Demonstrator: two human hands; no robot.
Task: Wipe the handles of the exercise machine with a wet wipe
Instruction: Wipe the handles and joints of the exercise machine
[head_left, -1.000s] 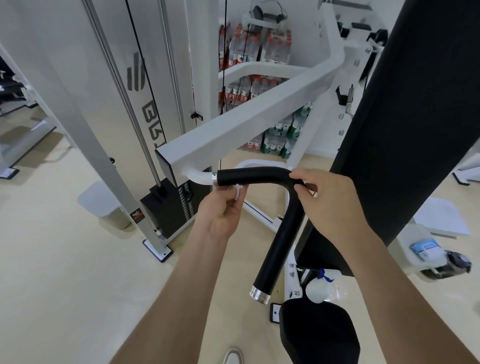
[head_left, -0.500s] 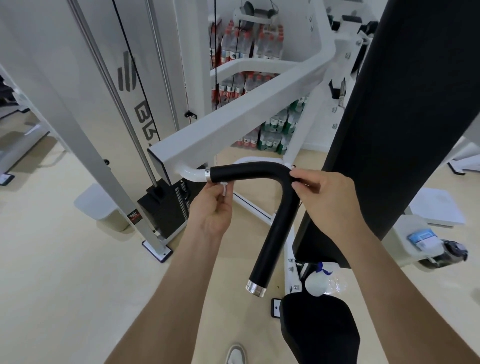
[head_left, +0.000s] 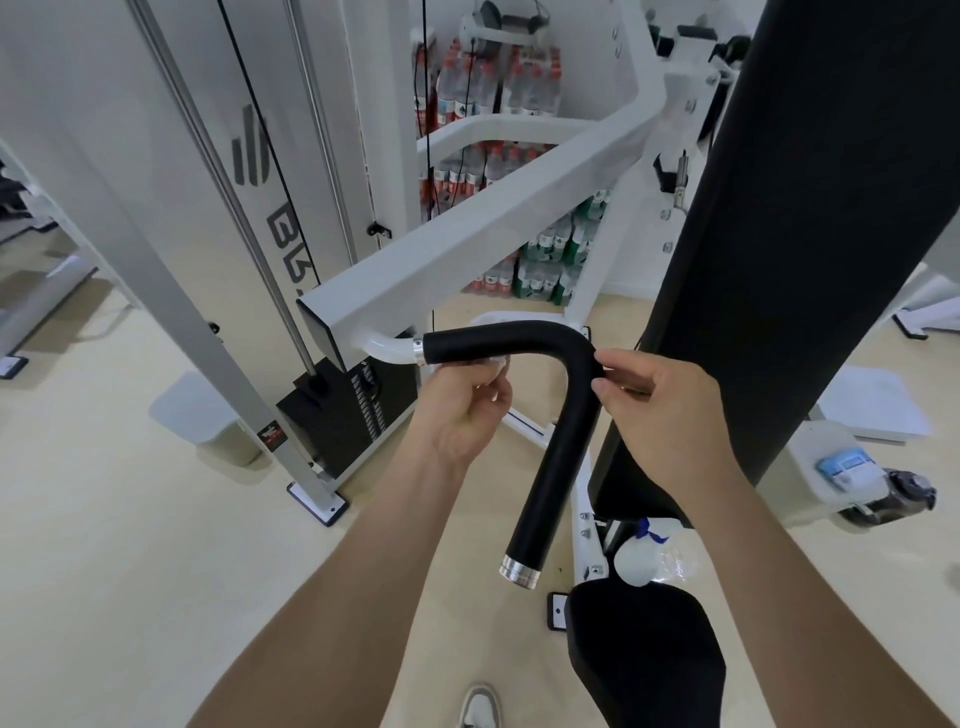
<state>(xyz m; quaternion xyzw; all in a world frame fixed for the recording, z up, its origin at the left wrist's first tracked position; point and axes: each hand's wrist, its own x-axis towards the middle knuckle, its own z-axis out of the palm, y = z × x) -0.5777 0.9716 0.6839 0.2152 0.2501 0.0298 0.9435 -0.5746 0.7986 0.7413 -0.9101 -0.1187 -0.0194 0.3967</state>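
Note:
A black L-shaped handle (head_left: 558, 447) with a silver end cap hangs from the white arm (head_left: 467, 244) of the exercise machine. My left hand (head_left: 462, 410) is under the handle's horizontal part, fingers curled round a small white wet wipe (head_left: 500, 364) pressed against its underside. My right hand (head_left: 660, 410) pinches the handle at its bend with thumb and fingers. Most of the wipe is hidden inside my left hand.
The tall black back pad (head_left: 810, 234) stands right of the handle, the black seat (head_left: 644, 654) below it. A spray bottle (head_left: 644, 558) lies by the seat. A weight stack (head_left: 337, 415) and grey posts stand left. Bottled water packs (head_left: 498, 171) are stacked behind.
My left hand has slid the wipe to the right along the underside of the horizontal part. My right hand has kept its hold at the bend.

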